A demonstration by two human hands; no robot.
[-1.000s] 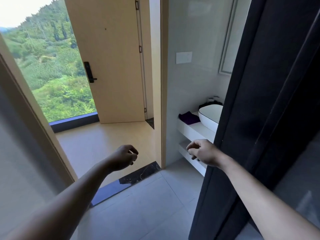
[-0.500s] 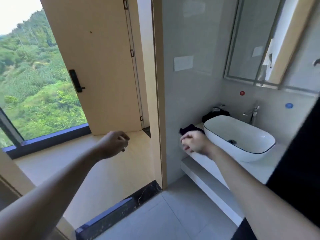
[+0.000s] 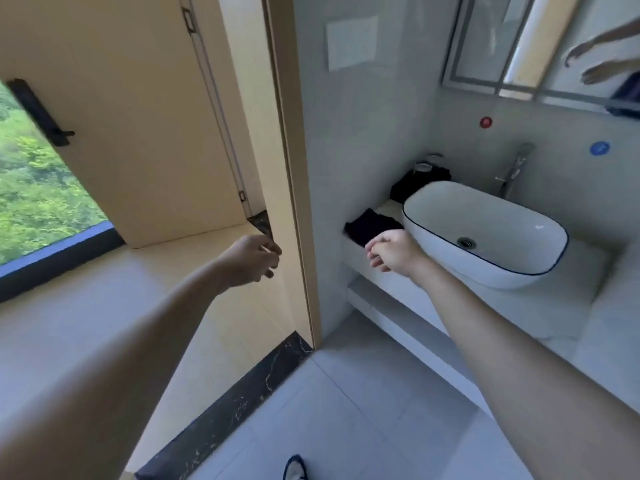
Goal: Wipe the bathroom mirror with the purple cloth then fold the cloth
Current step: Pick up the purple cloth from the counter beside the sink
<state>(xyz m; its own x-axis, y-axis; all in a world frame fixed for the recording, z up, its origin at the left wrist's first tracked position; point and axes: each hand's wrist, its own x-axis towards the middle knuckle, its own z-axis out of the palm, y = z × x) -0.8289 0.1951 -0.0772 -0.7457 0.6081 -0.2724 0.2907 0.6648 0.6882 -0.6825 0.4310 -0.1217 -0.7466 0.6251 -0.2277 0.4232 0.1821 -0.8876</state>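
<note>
reaching toward the cloth

hovering in the air, both arms outstretched. left hand (image 3: 251,259) hanging with fingers loosely curled, holding nothing, in front of the door frame (image 3: 291,168). right hand (image 3: 393,251) also loosely curled and empty, just short of the purple cloth (image 3: 370,225). cloth lying bunched at the left end of the worktop (image 3: 540,317), just beside the basin (image 3: 485,233). mirror (image 3: 540,43) hanging above, showing both hands reflected.
</note>
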